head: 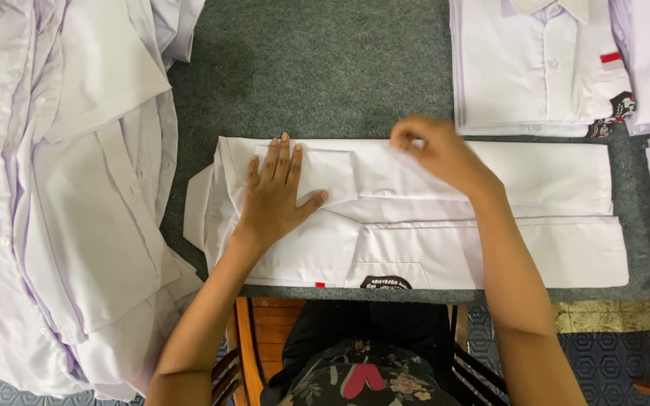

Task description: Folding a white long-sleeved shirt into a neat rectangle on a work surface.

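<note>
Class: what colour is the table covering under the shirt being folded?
Dark grey table covering, clearest in the head view.

1. The white shirt lies face-down across the grey-green table top, folded into a long, narrow band that runs left to right near the table's front edge.
2. Its sleeves are folded in over the back — one cuff sits flat near the left end.
3. A dark embroidered patch and a small red tab peek out at the front edge.
4. The collar end points left, slightly splayed — the right end lies square.
</note>
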